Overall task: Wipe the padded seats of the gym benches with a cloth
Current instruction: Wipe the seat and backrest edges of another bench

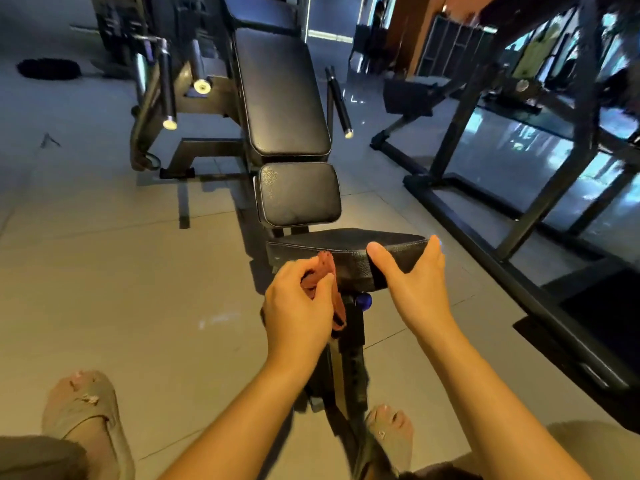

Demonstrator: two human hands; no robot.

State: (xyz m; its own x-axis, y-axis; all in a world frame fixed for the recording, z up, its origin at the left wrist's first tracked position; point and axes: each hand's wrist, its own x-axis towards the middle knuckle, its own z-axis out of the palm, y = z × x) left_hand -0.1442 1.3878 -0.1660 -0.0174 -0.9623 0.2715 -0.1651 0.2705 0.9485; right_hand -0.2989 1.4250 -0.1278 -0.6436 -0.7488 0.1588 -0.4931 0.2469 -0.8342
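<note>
The left hand (298,299) has its fingers curled in, pinching a bunched reddish cloth (326,268) between the thumb and the fingertips. The cloth's long axis runs from far to near. Its upper end sticks out past the fingertips and touches the near left corner of the seat pad (346,242), and its lower end hangs out of the palm side, beside the thumb, down along the bench's post. The seat pad is black and lies broadside, with its long axis left to right. The rest of the bench (282,95) runs straight away from the fingers, first a short pad and then a long back pad. Just under the seat pad's front edge, between the two hands, sits a blue knob (363,301). The right hand (415,282) grips the pad's near right corner: the thumb is spread wide and lies on the front face, and the fingers wrap over the right end, so most of them are hidden behind the pad
</note>
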